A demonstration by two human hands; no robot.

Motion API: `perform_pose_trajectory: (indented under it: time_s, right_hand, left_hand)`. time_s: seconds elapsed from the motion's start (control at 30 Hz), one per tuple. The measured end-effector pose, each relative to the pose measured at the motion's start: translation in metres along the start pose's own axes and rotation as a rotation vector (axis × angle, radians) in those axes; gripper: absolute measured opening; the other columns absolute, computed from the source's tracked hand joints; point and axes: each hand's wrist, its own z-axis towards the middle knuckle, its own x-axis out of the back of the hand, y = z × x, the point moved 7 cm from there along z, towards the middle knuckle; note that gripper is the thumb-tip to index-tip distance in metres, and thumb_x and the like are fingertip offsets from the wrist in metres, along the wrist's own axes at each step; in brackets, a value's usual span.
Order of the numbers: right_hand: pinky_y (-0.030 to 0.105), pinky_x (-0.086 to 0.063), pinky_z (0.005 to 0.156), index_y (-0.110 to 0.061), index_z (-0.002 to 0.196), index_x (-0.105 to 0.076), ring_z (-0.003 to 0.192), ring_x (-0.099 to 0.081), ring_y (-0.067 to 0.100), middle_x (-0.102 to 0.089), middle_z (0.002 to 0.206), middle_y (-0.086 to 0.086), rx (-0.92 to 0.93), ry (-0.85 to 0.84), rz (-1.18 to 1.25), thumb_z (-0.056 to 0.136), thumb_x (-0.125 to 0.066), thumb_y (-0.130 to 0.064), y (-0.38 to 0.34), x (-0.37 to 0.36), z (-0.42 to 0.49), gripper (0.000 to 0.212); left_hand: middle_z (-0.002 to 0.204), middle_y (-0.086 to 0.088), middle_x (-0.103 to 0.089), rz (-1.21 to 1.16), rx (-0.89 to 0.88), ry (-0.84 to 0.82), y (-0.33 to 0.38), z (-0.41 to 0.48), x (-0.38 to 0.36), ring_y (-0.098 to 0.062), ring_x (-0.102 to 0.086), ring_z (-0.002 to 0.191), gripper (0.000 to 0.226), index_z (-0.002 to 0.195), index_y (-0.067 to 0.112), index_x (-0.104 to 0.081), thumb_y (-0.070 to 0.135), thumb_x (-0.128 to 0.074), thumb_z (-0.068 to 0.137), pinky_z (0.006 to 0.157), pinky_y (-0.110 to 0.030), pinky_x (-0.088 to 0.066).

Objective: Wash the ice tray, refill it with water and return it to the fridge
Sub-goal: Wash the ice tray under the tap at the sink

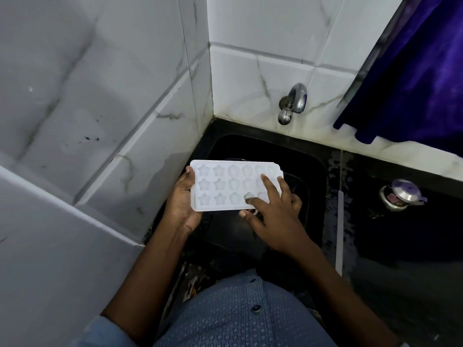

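Note:
A white ice tray (225, 186) with star and flower shaped cells is held level over a black sink (313, 176). My left hand (184, 204) grips its left end, thumb on the rim and fingers underneath. My right hand (273, 211) rests on the tray's right part, fingers spread across the cells and the index fingertip pressing into a cell in the near row. A steel tap (295, 98) juts from the tiled wall above the sink's far side. No water is seen running from it.
White marble-look tiled walls (125, 121) close in on the left and behind the sink. A wet black counter (375, 246) stretches right, with a small steel lidded pot (400, 196) on it. A blue cloth (413, 83) hangs at the upper right.

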Motion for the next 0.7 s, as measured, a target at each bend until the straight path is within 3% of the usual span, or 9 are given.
perform_pose_trajectory:
  time_s: [0.1,0.23,0.4,0.53,0.7]
  right_hand:
    - [0.054,-0.007,0.117,-0.04,0.129,-0.063,0.16,0.007,0.03,-0.01,0.175,-0.001,0.001,0.044,0.013,0.093,-0.035,-0.073,-0.001,0.003,0.0,0.057]
    - [0.058,-0.009,0.117,-0.035,0.128,-0.058,0.16,0.008,0.028,-0.007,0.175,-0.003,0.043,0.069,0.078,0.094,-0.042,-0.069,-0.008,0.007,0.001,0.051]
    - [0.059,-0.006,0.119,-0.04,0.137,-0.057,0.159,0.014,0.029,0.002,0.176,-0.002,0.101,-0.011,0.037,0.095,-0.038,-0.07,-0.021,0.0,0.002,0.055]
    - [0.057,-0.006,0.118,-0.042,0.131,-0.06,0.159,0.014,0.027,0.001,0.176,-0.003,0.094,0.024,0.042,0.097,-0.046,-0.059,-0.016,0.003,0.002,0.04]
    - [0.057,-0.003,0.119,-0.045,0.143,-0.052,0.158,0.02,0.028,0.01,0.175,-0.004,0.093,-0.054,0.002,0.098,-0.043,-0.066,-0.017,-0.001,0.002,0.05]
  left_hand:
    - [0.134,-0.021,-0.07,0.003,0.016,0.014,-0.002,0.001,0.001,-0.039,-0.069,0.121,0.058,0.142,0.002,-0.059,0.047,-0.037,0.112,0.091,-0.054,-0.062]
    - [0.125,-0.018,-0.075,0.001,0.013,0.022,-0.003,0.002,-0.004,-0.036,-0.074,0.113,0.052,0.133,0.004,-0.064,0.045,-0.039,0.112,0.089,-0.054,-0.062]
    - [0.14,-0.025,-0.065,-0.008,0.041,0.017,-0.009,0.005,-0.006,-0.044,-0.064,0.128,0.063,0.148,0.001,-0.054,0.05,-0.043,0.109,0.105,-0.063,-0.052]
    - [0.141,-0.025,-0.065,-0.011,0.033,0.006,-0.01,0.006,-0.005,-0.045,-0.063,0.13,0.065,0.147,0.001,-0.054,0.051,-0.046,0.107,0.105,-0.065,-0.052]
    - [0.139,-0.026,-0.066,-0.004,0.027,0.004,-0.008,0.007,-0.005,-0.045,-0.065,0.127,0.062,0.146,0.0,-0.055,0.048,-0.042,0.11,0.105,-0.064,-0.052]
